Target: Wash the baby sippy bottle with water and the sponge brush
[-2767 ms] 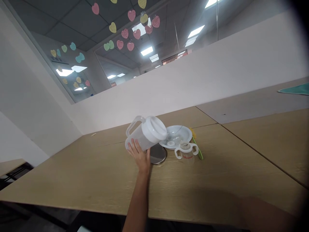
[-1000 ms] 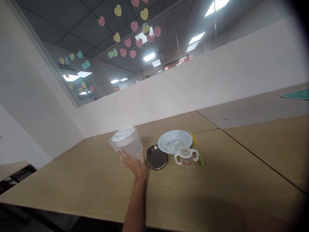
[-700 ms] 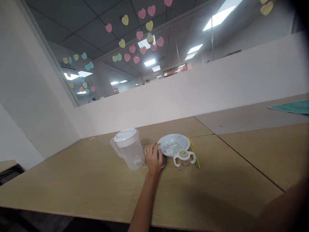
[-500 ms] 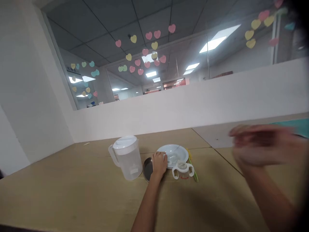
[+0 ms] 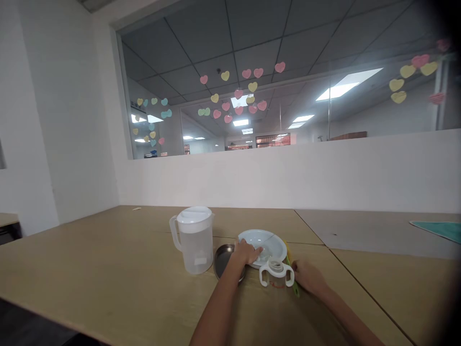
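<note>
My left hand (image 5: 247, 252) lies across the left rim of a white plate (image 5: 279, 238), its thumb over the inside and its other fingers curled at the edge. Inside the plate rests a clear, see-through piece (image 5: 265, 253), partly behind the thumb. Just in front stands a small clear bottle (image 5: 276, 275) with two white handles and an open neck. At the bottle's right, my right hand (image 5: 309, 277) has its fingers curled in beside a yellow-and-green brush-like tool (image 5: 296, 289); whether it grips the tool or the bottle's handle is hidden.
A clear pitcher (image 5: 196, 245) with a white lid stands left of a round dark metal dish (image 5: 222, 262), which my left forearm partly covers. A teal mat (image 5: 441, 230) lies at the far right. Behind the table (image 5: 126, 278) rises a white wall (image 5: 216, 185) below a window.
My right hand has come down from the raised right side to the bottle and the brush-like tool. My left hand stays at the plate, its thumb now stretched further inward. The view has shifted.
</note>
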A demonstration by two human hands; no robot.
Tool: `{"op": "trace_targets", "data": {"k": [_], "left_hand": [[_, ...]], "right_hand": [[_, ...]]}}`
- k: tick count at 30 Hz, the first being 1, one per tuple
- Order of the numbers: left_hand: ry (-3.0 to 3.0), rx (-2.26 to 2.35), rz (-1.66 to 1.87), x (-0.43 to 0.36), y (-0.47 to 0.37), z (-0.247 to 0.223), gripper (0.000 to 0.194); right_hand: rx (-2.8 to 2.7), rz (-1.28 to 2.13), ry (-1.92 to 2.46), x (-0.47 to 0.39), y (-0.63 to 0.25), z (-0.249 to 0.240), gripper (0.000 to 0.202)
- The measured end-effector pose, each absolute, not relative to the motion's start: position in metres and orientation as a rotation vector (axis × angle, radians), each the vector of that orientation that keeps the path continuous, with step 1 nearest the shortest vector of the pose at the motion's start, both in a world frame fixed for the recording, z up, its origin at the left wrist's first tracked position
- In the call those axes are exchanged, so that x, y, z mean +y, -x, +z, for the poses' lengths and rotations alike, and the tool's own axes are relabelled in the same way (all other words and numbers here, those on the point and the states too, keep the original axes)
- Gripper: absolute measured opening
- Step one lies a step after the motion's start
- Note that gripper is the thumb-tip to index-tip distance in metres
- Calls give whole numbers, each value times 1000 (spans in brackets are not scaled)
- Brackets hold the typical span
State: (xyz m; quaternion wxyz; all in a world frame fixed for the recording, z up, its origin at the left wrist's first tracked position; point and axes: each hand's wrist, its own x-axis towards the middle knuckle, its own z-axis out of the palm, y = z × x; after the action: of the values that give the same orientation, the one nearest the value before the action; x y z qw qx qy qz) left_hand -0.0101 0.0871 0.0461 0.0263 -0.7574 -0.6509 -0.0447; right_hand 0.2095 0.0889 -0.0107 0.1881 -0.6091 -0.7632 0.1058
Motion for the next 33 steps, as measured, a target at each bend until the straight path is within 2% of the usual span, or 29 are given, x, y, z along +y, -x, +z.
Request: {"op": "trace_targets", "data": {"k": [7,15,21,27,33], "left_hand": [[2271,-1941,-413,64,1,44,61],[2217,-1855,-760,49,-4,33,48],[2215,-2112,-501,67,-3,46,55],[2175,-2259,-394,86,-5,46,74],[2218,-2238,-379,91,-8,48,61]], "right_hand": [[-2175,272,1807,84,-207,-9,20],[-2126,252,1823,85,-207,-10,19],[-2143,245,1838,83,-203,-7,22],[-2179,211,1851,79,-202,-2,24],[-2178,185,1866,80,-202,-4,23]]}}
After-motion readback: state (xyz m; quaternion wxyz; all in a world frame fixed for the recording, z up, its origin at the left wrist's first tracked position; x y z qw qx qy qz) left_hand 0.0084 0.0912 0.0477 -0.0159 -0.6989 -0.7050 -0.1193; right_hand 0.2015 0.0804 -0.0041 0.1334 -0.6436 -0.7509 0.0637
